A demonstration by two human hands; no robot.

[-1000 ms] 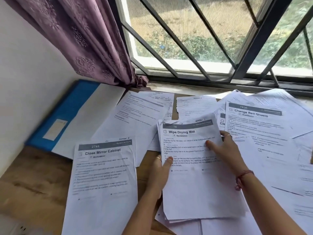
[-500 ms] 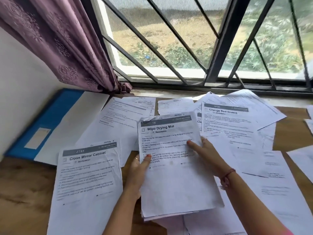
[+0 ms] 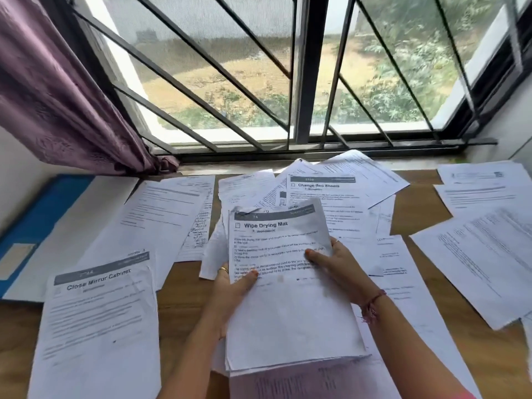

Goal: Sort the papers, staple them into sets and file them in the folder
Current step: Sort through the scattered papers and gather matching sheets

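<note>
The step in hand appears to be gathering one set: the "Wipe Drying Mat" stack point(image 3: 290, 283) is held above the tabletop point(image 3: 184, 286) at centre. Square all edges before stapling; the sheets beneath the top page are fanned at the lower edge and one upper corner is curled. The left hand point(image 3: 230, 292) grips the stack's left edge, thumb on top, fingers underneath. The right hand point(image 3: 336, 269) grips the right edge, thumb pressed on the printed face. The blue folder point(image 3: 37, 226) lies at far left, against the wall. No stapler is visible.
</note>
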